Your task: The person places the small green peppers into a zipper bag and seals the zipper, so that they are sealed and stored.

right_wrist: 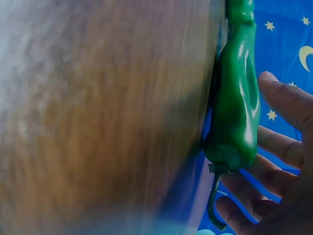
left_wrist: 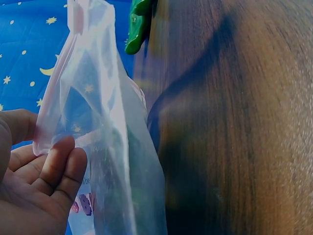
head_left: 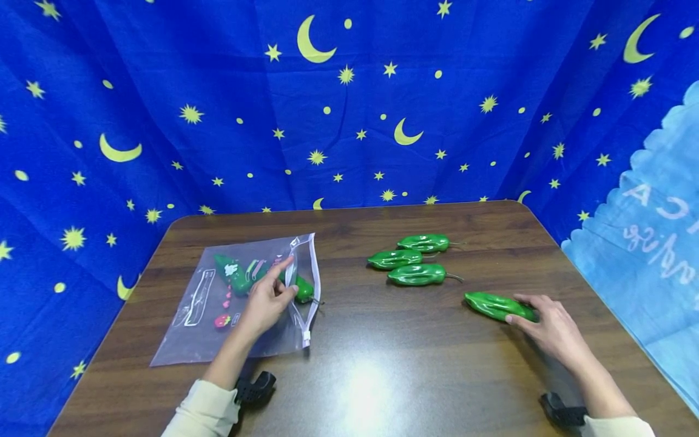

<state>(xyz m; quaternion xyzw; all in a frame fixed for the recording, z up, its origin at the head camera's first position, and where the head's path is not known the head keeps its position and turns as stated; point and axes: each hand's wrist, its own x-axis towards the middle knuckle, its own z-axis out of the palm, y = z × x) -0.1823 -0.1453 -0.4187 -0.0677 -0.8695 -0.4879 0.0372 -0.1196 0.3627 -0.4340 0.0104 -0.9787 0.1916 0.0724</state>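
My left hand (head_left: 269,303) pinches the opening edge of a clear zip bag (head_left: 182,340) lying on the table; in the left wrist view the thumb and fingers (left_wrist: 63,169) are at its lifted edge. Inside the bag is a green pepper (head_left: 304,290), its stem end toward the opening. My right hand (head_left: 554,328) is at another green pepper (head_left: 494,305) on the right, thumb on the near side and fingers on the far side. The right wrist view shows this pepper (right_wrist: 234,107) stem toward the palm, with the fingers (right_wrist: 281,142) spread beside it.
Three more green peppers (head_left: 417,275) lie together toward the back middle of the brown wooden table (head_left: 377,340). A blue curtain (head_left: 360,91) with stars and moons hangs behind. A light blue cloth (head_left: 655,243) hangs along the right side.
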